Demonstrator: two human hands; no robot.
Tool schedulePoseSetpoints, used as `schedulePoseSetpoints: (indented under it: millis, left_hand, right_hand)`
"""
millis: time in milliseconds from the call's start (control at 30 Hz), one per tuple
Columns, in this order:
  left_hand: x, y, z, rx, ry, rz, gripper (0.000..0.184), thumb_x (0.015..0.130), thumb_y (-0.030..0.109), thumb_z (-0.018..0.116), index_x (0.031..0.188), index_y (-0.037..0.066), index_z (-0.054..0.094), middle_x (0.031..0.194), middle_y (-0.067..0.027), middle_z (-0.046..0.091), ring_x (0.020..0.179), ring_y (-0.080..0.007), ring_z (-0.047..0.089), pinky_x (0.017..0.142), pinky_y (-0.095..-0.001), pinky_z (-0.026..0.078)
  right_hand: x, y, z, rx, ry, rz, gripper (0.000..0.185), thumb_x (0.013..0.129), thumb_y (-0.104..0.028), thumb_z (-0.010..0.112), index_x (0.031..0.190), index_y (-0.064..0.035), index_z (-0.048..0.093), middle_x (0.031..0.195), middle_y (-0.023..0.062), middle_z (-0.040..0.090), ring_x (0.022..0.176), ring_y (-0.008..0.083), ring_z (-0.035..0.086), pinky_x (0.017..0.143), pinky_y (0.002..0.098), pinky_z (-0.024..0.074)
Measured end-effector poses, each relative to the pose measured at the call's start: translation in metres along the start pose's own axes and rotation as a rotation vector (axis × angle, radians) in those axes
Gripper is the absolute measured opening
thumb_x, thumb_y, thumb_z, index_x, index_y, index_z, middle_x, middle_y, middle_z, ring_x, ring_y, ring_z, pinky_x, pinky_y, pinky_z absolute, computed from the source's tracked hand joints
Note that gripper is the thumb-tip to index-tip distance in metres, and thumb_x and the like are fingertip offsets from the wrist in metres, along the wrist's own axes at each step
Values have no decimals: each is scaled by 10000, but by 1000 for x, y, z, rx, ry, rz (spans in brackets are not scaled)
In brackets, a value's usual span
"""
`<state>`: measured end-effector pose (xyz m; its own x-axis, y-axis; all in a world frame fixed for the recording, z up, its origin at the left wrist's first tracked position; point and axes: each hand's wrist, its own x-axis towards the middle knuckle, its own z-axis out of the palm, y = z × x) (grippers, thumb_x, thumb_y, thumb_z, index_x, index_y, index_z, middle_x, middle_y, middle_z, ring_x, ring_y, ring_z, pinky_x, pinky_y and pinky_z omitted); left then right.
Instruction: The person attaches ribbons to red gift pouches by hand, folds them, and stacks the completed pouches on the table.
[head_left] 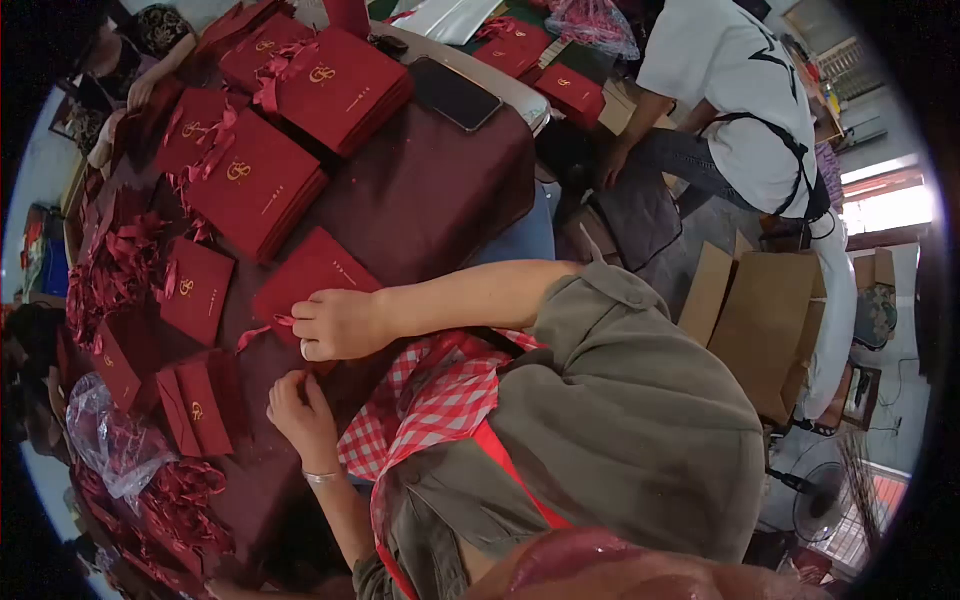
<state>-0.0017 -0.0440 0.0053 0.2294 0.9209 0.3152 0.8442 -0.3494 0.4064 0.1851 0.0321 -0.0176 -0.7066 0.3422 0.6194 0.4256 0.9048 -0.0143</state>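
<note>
My right hand [340,325], wearing a ring, is closed on a red ribbon [284,320] at the near edge of a red paper bag [320,270]. The bag lies flat, partly under this hand and forearm. My left hand [302,412], with a bracelet at the wrist, is held just beside the right one. Its fingers are loosely curled, thumb apart, and nothing shows in them. A red bag with a gold emblem [197,290] lies beyond the hands, and a thicker red stack [203,405] lies near my left hand.
Stacks of red bags [260,185] and loose ribbons [115,265] cover the dark red tablecloth [440,190]. A phone [455,92] lies at the table's edge. A plastic bag [115,440] is near more ribbons. Nearby are a person in white [720,80] and a cardboard box [765,320].
</note>
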Motion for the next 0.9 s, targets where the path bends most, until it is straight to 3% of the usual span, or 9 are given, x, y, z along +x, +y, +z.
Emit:
schedulePoseSetpoints:
  millis: [333, 433, 500, 667, 733, 900]
  left_hand:
    - [12, -16, -4, -79, -156, 18, 72, 796, 74, 583, 857, 39, 565, 824, -112, 589, 752, -333, 561, 646, -433, 429]
    - [21, -6, -1, -18, -116, -27, 73, 793, 68, 587, 854, 38, 562, 813, -116, 583, 731, -347, 561, 629, -440, 438]
    - [26, -2, 1, -27, 23, -4, 64, 794, 80, 597, 845, 57, 564, 799, -105, 574, 739, -333, 564, 624, -436, 432]
    - [27, -6, 4, 149, 13, -115, 53, 802, 102, 604, 844, 87, 576, 807, -73, 568, 775, -294, 568, 637, -413, 419]
    - [27, -8, 5, 177, 34, -150, 46, 804, 108, 603, 842, 97, 579, 818, -63, 570, 792, -280, 568, 646, -406, 415]
    - [21, -18, 8, 232, 141, -74, 74, 794, 97, 606, 868, 105, 602, 871, -44, 579, 840, -264, 568, 676, -394, 419]
  right_hand:
    - [8, -12, 19, -23, -36, 186, 154, 735, -210, 574, 790, -68, 556, 865, 99, 578, 831, 244, 559, 736, 369, 489]
    - [7, -9, 20, 31, 29, 185, 143, 744, -194, 565, 799, -62, 553, 907, 111, 584, 859, 247, 554, 751, 371, 492]
    - [5, -6, 19, 90, 25, 183, 145, 746, -188, 562, 807, -56, 558, 946, 119, 575, 897, 254, 549, 766, 375, 494]
    - [3, -6, 7, 104, 44, 158, 165, 748, -173, 560, 845, -40, 576, 1058, 142, 536, 1033, 279, 512, 832, 381, 488]
    - [4, -7, 6, 143, -49, 195, 206, 746, -155, 586, 908, -34, 622, 1133, 176, 526, 1078, 299, 480, 845, 392, 479]
    - [2, -5, 7, 169, 4, 173, 210, 742, -153, 592, 910, -31, 625, 1124, 162, 533, 1059, 303, 485, 871, 423, 458]
